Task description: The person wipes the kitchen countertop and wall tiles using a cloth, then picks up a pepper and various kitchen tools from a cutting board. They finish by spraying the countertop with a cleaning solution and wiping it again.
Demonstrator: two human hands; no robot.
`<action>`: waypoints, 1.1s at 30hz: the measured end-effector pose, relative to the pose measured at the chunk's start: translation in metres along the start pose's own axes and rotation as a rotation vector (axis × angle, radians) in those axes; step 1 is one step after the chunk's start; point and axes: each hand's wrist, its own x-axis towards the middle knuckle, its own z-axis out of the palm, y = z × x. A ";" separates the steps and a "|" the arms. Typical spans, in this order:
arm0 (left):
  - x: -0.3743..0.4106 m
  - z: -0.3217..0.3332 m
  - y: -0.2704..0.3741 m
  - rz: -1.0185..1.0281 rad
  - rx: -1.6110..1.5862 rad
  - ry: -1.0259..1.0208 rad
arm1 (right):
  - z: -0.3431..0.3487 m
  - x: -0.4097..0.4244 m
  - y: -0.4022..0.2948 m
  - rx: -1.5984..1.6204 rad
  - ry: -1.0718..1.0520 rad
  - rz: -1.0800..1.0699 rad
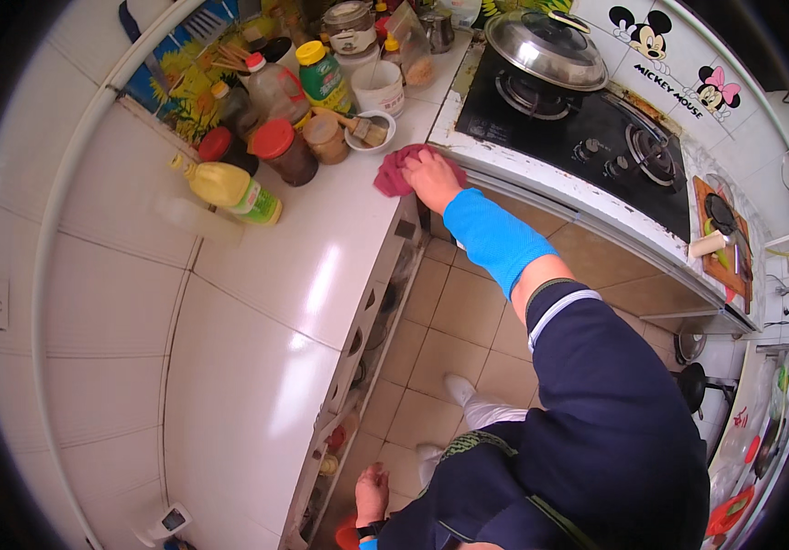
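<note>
My right hand point(434, 177) presses on a crumpled dark red cloth point(394, 174) at the corner of the white countertop point(284, 275), beside the gas stove. A blue sleeve cover is on that forearm. Just behind the cloth stand a small white bowl point(384, 141) with a brush point(369, 130) in it and a jar with a tan lid point(327, 137). My left hand point(372, 489) hangs low beside the counter's front edge, with a dark band on its wrist. Its fingers are partly curled, and nothing shows in them.
A red-lidded jar point(284, 152), a yellow oil bottle point(233, 191) and several condiment containers crowd the counter's far end. The gas stove point(573, 137) carries a lidded wok point(547, 51). A wooden cutting board point(728, 265) lies right of it. Open shelves run beneath the counter, above the tiled floor point(449, 344).
</note>
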 end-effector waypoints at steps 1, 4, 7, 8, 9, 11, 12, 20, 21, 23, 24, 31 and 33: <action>0.005 -0.001 -0.001 0.023 0.009 -0.006 | -0.001 0.010 0.010 -0.118 -0.066 0.031; 0.016 -0.012 0.000 0.029 0.023 -0.046 | 0.018 0.021 0.052 -0.182 0.045 0.164; 0.039 -0.024 0.002 -0.049 0.065 -0.149 | 0.036 0.036 0.088 -0.133 0.092 0.305; 0.047 -0.019 -0.013 -0.038 -0.041 -0.140 | 0.046 0.044 0.089 -0.101 0.121 0.341; 0.054 -0.026 -0.003 -0.044 -0.045 -0.163 | 0.050 0.037 0.083 -0.079 0.124 0.387; 0.079 -0.036 0.023 -0.050 -0.048 -0.213 | 0.053 0.043 0.061 -0.108 -0.020 0.477; 0.091 -0.035 0.034 -0.041 -0.119 -0.183 | 0.050 0.035 0.061 -0.090 0.078 0.406; 0.191 -0.062 0.096 0.217 -0.034 -0.258 | -0.004 -0.047 0.078 0.040 0.001 0.452; 0.193 -0.065 0.108 0.195 -0.037 -0.272 | -0.007 -0.064 0.081 0.035 0.011 0.457; 0.193 -0.067 0.121 0.188 0.027 -0.301 | -0.018 -0.083 0.091 0.036 0.067 0.450; 0.191 -0.067 0.124 0.202 0.092 -0.325 | -0.024 -0.090 0.096 0.066 0.034 0.470; 0.163 -0.027 0.131 0.326 0.212 -0.297 | -0.075 -0.219 0.154 -0.070 0.010 0.508; 0.163 -0.008 0.122 0.341 0.221 -0.309 | -0.107 -0.265 0.169 -0.127 -0.037 0.548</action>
